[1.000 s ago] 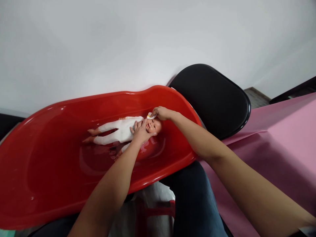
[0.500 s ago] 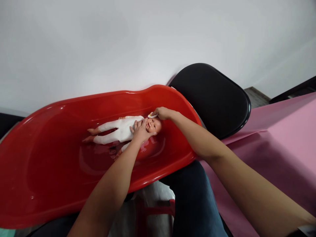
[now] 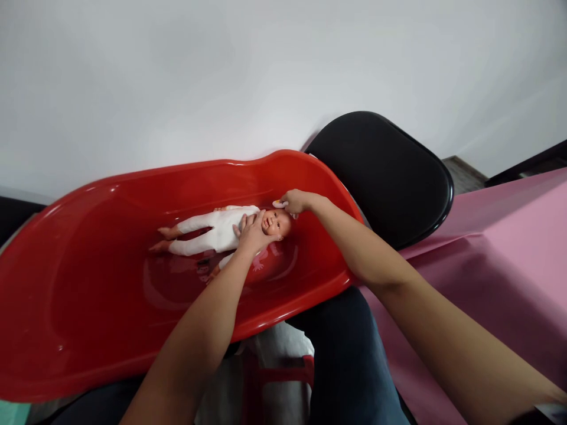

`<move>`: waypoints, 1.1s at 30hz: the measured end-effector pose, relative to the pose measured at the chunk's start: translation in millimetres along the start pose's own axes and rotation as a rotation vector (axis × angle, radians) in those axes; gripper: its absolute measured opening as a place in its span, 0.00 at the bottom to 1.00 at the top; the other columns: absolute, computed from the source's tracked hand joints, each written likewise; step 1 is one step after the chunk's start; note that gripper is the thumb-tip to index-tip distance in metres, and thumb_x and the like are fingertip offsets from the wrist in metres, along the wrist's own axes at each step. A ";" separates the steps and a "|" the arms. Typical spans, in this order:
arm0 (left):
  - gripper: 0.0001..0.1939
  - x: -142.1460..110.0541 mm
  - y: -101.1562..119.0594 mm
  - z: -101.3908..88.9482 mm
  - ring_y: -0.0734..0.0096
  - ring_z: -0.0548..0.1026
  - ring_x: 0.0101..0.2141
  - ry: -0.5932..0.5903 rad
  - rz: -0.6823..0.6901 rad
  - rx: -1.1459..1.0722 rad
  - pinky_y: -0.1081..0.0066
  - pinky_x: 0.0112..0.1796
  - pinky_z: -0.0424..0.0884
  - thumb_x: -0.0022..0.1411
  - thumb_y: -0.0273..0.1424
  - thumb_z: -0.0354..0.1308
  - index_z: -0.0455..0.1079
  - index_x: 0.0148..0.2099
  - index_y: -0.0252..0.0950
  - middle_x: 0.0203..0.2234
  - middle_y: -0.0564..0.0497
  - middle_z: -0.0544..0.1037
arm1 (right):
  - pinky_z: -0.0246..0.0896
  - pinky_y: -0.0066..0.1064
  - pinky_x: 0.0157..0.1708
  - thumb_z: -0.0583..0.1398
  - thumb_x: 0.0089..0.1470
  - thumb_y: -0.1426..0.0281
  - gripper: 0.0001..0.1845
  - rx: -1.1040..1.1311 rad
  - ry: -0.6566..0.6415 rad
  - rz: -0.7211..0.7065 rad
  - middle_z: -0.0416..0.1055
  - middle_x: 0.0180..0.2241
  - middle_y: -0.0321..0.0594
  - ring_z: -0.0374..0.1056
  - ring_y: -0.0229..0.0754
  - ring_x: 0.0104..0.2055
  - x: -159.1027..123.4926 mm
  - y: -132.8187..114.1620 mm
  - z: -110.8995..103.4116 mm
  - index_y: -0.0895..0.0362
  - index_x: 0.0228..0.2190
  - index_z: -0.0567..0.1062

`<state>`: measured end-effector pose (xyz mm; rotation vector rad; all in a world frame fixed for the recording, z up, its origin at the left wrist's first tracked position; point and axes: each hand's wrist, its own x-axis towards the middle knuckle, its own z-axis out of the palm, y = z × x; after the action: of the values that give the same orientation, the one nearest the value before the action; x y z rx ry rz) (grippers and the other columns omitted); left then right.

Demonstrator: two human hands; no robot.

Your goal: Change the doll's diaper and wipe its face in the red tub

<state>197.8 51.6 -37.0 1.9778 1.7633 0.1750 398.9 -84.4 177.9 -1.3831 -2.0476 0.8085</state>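
A baby doll (image 3: 224, 228) in a white suit lies on its back in a red baby bathtub (image 3: 100, 330), its head toward the right and its bare feet toward the left. My left hand (image 3: 254, 232) is closed round the doll at the neck and chin, its fingers over the upper chest and the thumb by the head. Pinched in my right hand (image 3: 296, 201) is a small white piece with a yellow spot (image 3: 280, 204), perhaps a washcloth. It is held at the top of the doll's head, on the far side.
Behind the tub's right end stands a black rounded seat (image 3: 381, 177). Pink cloth (image 3: 522, 236) covers a surface at the right. A pale wall (image 3: 177, 77) rises behind the tub. Below the near rim are my knee (image 3: 349, 348) and a red frame (image 3: 283, 375).
My right hand has moved slightly right with the small white piece, from beside the doll's face toward the top of its head. My left hand keeps its hold.
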 end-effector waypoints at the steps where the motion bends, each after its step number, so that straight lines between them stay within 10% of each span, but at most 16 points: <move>1: 0.57 -0.2 0.3 -0.3 0.35 0.44 0.76 -0.001 -0.001 -0.001 0.31 0.70 0.41 0.54 0.60 0.66 0.50 0.79 0.54 0.76 0.47 0.58 | 0.53 0.36 0.73 0.49 0.72 0.61 0.30 -0.008 -0.007 -0.003 0.63 0.71 0.26 0.56 0.50 0.75 -2.9 2.1 -0.4 0.39 0.71 0.64; 5: 0.56 -1.3 1.6 -1.8 0.37 0.44 0.76 -0.001 -0.006 -0.004 0.32 0.70 0.40 0.54 0.60 0.66 0.51 0.79 0.55 0.76 0.47 0.58 | 0.55 0.37 0.72 0.50 0.71 0.60 0.30 -0.044 -0.051 0.000 0.66 0.70 0.31 0.58 0.51 0.74 7.5 30.0 -0.7 0.43 0.70 0.66; 15: 0.57 0.3 -0.7 1.0 0.37 0.44 0.76 0.007 0.005 -0.038 0.32 0.70 0.38 0.53 0.61 0.67 0.52 0.79 0.53 0.76 0.47 0.58 | 0.69 0.35 0.43 0.66 0.61 0.56 0.20 -0.319 -0.383 0.253 0.84 0.34 0.51 0.78 0.53 0.41 151.7 102.1 27.9 0.62 0.37 0.84; 21: 0.57 0.9 -0.4 1.0 0.39 0.43 0.76 -0.004 0.001 -0.047 0.33 0.70 0.38 0.52 0.61 0.66 0.50 0.79 0.56 0.77 0.49 0.57 | 0.59 0.27 0.29 0.60 0.65 0.66 0.15 -0.453 -0.564 0.273 0.82 0.28 0.48 0.73 0.40 0.26 157.2 105.4 29.2 0.62 0.33 0.84; 33: 0.59 2.5 0.3 -1.1 0.35 0.42 0.76 -0.028 0.002 -0.046 0.33 0.70 0.38 0.51 0.60 0.68 0.50 0.79 0.53 0.77 0.46 0.56 | 0.62 0.25 0.31 0.57 0.63 0.74 0.13 -0.484 -0.687 0.340 0.83 0.30 0.46 0.77 0.40 0.29 145.6 89.7 43.2 0.61 0.29 0.80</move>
<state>198.0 54.3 -36.4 1.9404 1.7247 0.1865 375.3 70.8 97.7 -1.9540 -2.6971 1.0898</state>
